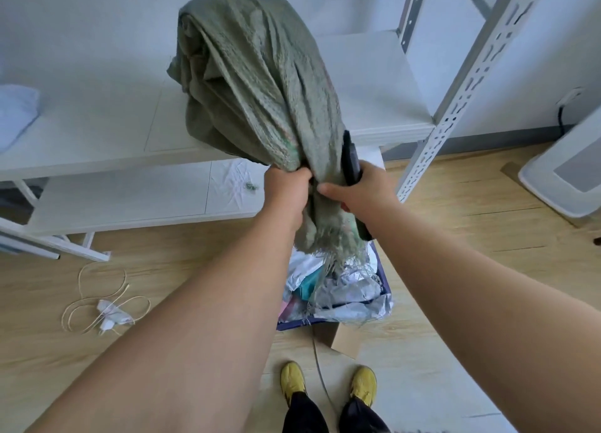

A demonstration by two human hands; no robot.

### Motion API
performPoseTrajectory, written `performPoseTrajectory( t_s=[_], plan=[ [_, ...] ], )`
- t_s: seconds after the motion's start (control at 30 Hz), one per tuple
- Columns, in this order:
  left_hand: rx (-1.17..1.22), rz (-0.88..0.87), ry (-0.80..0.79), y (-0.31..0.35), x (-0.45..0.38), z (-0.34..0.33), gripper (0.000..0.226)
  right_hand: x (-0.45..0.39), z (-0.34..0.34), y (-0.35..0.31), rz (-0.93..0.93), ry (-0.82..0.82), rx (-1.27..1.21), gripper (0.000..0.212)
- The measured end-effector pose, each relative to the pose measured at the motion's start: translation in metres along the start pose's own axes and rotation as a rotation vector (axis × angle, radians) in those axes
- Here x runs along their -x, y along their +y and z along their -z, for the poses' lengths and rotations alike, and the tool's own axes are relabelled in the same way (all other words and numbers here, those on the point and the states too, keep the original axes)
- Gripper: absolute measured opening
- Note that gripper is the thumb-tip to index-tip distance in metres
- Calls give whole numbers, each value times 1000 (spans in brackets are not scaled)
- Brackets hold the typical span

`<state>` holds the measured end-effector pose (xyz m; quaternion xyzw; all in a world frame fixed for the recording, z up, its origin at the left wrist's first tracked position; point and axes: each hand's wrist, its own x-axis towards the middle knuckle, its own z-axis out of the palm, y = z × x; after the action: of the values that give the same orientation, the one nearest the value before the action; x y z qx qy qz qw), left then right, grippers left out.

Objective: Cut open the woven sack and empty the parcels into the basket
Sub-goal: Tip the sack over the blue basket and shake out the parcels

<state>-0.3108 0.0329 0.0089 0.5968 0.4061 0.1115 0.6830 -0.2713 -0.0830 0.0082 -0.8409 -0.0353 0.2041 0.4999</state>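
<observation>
Both forearms are bare, no sleeves; below the hands, yellow shoes [328, 384] and black trousers [331, 414] show.

- Woven sack [257, 84]: grey-green, crumpled and limp, held up in the centre of the frame, bulk at the top, frayed open end [328, 247] hanging down over the basket.
- Parcels [338, 289]: silver and white bags heaped below centre.
- Basket [385, 281]: dark blue, on the wooden floor, mostly hidden.
</observation>
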Motion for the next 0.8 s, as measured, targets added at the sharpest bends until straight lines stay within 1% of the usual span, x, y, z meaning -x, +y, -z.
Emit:
performPoseTrajectory(
  t_s=[0.07,0.13,0.17,0.23,0.3,0.4,0.43,0.5,0.53,0.6,0.7,0.73,0.8],
  plan=[
    [-2,-32,-63,-1,6,-6,44,-6,-1,4,-45,33,-93,26],
    [-20,-104,-86,8,14,-9,55,-12,3,0,-42,84,-193,22],
    [-26,-148,-77,13,16,-9,56,-14,5,-5,-12,104,-234,21],
    [-45,-248,-66,26,21,-10,42,-16,11,-17,61,122,-303,20],
    [-55,-319,-67,34,22,-10,30,-17,13,-27,93,105,-353,19],
    [-76,-429,-91,46,24,-9,27,-18,17,-39,163,107,-418,14],
    [-85,-455,-101,47,22,-10,32,-20,17,-42,187,103,-425,13],
    [-112,-426,-124,39,22,-7,52,-20,17,-40,171,74,-408,12],
    [-98,-384,-126,32,23,-5,62,-20,17,-36,138,63,-401,12],
    [-96,-314,-85,14,29,-1,70,-18,14,-26,87,32,-388,11],
    [-107,-263,-61,-7,30,0,68,-11,7,-11,85,-61,-324,6],
    [-98,-241,-52,-5,32,0,63,-7,3,-9,88,-111,-328,7],
    [-67,-235,27,-1,30,5,47,-2,-2,-11,101,-231,-369,11]
  ],
)
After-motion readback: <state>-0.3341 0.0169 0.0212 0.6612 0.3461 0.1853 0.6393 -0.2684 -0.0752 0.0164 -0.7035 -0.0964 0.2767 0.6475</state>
